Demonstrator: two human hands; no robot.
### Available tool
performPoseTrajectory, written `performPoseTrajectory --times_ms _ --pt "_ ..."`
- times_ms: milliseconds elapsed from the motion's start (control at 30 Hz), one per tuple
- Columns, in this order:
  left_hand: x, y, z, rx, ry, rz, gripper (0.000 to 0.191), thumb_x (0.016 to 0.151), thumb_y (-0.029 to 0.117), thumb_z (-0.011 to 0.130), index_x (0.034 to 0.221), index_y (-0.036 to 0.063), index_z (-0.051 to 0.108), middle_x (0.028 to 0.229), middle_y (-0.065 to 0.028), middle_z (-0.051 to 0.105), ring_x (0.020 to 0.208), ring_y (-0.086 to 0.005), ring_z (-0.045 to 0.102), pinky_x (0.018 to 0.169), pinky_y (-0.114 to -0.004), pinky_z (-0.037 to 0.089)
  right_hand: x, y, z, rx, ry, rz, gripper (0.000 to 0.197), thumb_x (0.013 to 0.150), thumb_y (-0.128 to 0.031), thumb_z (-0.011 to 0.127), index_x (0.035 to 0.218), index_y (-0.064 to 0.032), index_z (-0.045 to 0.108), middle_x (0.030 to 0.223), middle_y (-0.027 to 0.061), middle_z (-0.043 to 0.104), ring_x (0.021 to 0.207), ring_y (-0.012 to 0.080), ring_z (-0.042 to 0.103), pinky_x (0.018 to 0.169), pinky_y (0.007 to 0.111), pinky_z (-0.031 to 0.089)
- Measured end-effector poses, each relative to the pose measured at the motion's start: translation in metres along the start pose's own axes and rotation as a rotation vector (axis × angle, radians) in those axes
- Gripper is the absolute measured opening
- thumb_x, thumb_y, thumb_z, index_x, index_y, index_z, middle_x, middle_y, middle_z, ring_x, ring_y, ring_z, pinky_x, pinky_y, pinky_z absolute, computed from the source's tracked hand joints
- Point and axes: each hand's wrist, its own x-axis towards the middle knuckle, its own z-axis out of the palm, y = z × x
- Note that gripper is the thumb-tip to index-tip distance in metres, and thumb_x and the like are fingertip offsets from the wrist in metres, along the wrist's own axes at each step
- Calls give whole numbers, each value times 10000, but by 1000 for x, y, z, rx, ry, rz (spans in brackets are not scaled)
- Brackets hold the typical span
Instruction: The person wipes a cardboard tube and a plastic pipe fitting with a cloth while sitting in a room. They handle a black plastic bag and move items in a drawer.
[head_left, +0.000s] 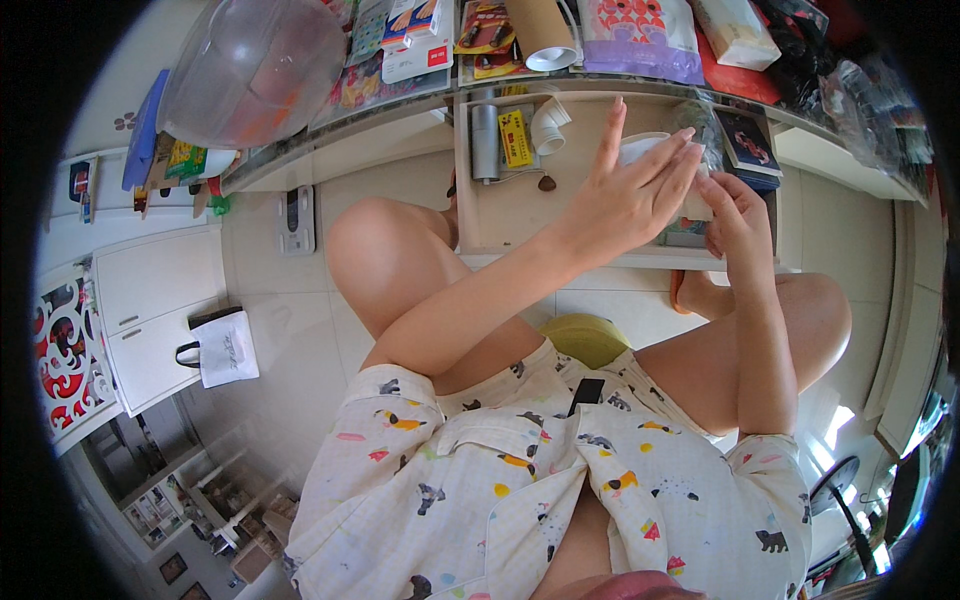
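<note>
Both hands are over an open drawer (517, 217). My right hand (739, 214) pinches a thin pale piece (697, 204), perhaps plastic or paper, between thumb and fingers. My left hand (637, 184) reaches across beside it, index finger raised apart and the other fingers stretched over the top of that piece. Its thumb is hidden, so a grip there cannot be made out. A white rounded object (643, 144) shows behind the left fingers, partly covered. Just beyond the hands is a crumpled clear plastic bag (701, 120).
The drawer also holds a grey cylinder (485, 142), a yellow box (514, 139), a white pipe elbow (551, 126), a brown pendant (547, 182) and a dark booklet (746, 142). Above, the crowded tabletop carries a large clear plastic container (251, 75), a cardboard tube (541, 30) and a purple-white package (641, 41).
</note>
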Motion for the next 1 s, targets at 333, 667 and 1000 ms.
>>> performPoseTrajectory --times_ms 333,667,1000 --pt "-1 0 1 -10 92 53 497 868 167 614 1315 30 446 1304 -53 535 1251 -151 495 1093 -688 159 -2 -9 3 345 -62 210 473 917 -420 534 1186 -37 598 587 34 517 390 25 294 367 188 223" --pt "2 2 1 -26 107 8 470 850 135 633 1270 9 463 1251 -78 572 1232 -160 517 1118 -634 179 -4 1 5 141 -52 -2 291 908 -315 634 1020 -61 548 628 -3 562 475 15 446 394 176 249" --pt "1 -1 -3 -10 89 20 446 841 101 622 1245 -19 476 1203 -68 588 1189 -176 553 1113 -634 205 -9 0 10 -42 -41 -241 305 859 -152 700 1040 -34 485 692 16 636 582 22 514 501 167 363"
